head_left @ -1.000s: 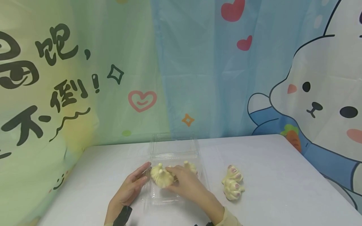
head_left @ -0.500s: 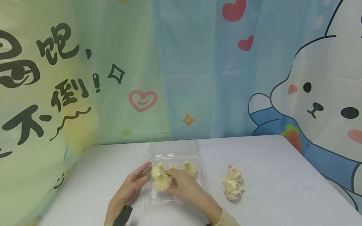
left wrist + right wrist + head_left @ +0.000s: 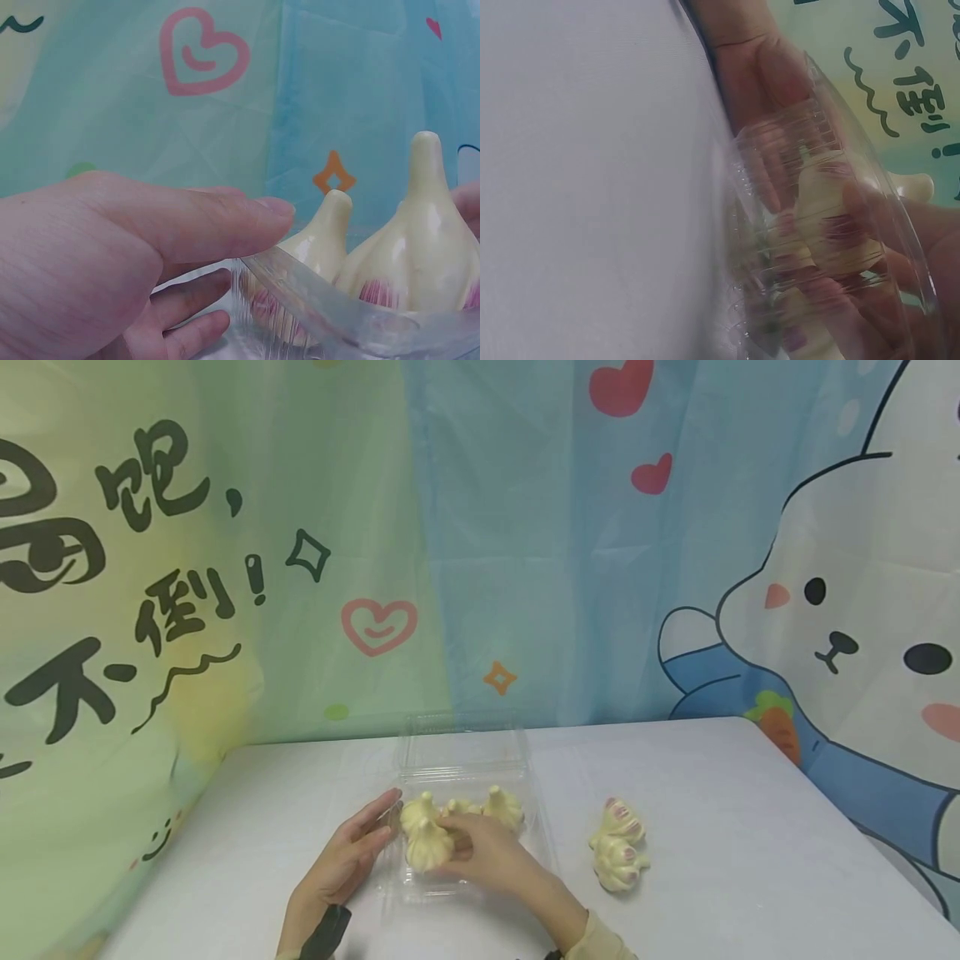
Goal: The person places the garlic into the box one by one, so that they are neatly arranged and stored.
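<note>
All the writing I can read is printed in thick dark brush strokes on the cloth point(image 3: 360, 485) hanging before me, on its left part. Highest is 吧 point(image 3: 157, 477), with a comma point(image 3: 234, 502) after it. Below comes 倒 point(image 3: 178, 610), closed by an exclamation mark point(image 3: 255, 572), and lower to the left I make out a large 不 point(image 3: 66, 685). More heavy strokes point(image 3: 47, 553) are cut off by the left edge, so I cannot read them. My right-wrist view catches 不, 倒 and the exclamation mark too, the 不 clipped at the top.
</note>
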The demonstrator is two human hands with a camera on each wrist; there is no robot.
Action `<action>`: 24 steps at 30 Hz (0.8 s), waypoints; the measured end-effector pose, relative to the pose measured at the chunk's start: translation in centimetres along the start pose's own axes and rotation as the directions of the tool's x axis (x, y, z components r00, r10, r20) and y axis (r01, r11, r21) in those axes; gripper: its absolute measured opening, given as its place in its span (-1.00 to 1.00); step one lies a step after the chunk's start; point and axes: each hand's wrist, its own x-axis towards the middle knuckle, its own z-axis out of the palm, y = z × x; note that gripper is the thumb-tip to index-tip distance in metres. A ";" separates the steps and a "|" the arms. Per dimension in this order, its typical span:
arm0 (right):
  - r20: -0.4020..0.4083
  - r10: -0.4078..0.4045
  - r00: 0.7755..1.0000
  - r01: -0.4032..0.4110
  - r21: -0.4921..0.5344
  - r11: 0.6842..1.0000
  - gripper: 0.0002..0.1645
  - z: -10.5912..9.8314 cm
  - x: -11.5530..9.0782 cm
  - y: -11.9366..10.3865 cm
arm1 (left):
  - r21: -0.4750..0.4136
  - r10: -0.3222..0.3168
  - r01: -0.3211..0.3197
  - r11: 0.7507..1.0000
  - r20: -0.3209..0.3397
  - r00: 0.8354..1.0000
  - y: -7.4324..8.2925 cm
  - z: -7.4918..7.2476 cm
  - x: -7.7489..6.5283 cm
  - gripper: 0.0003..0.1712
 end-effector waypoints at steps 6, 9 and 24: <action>0.016 0.024 1.000 -0.025 0.051 0.998 -0.25 -0.1 0.0 0.2 | 0.003 -0.013 0.013 1.000 0.005 1.000 -0.1 -0.1 0.0 -0.32; 0.030 0.030 0.999 -0.032 0.058 0.998 -0.24 -0.1 -0.1 0.1 | -0.002 -0.012 0.012 1.000 0.008 1.000 -0.1 -0.1 0.0 -0.32; 0.048 0.040 0.998 -0.035 -0.092 0.995 -0.25 -0.4 -0.3 -0.4 | 0.014 -0.022 0.022 1.000 -0.002 1.000 0.1 0.0 0.0 -0.32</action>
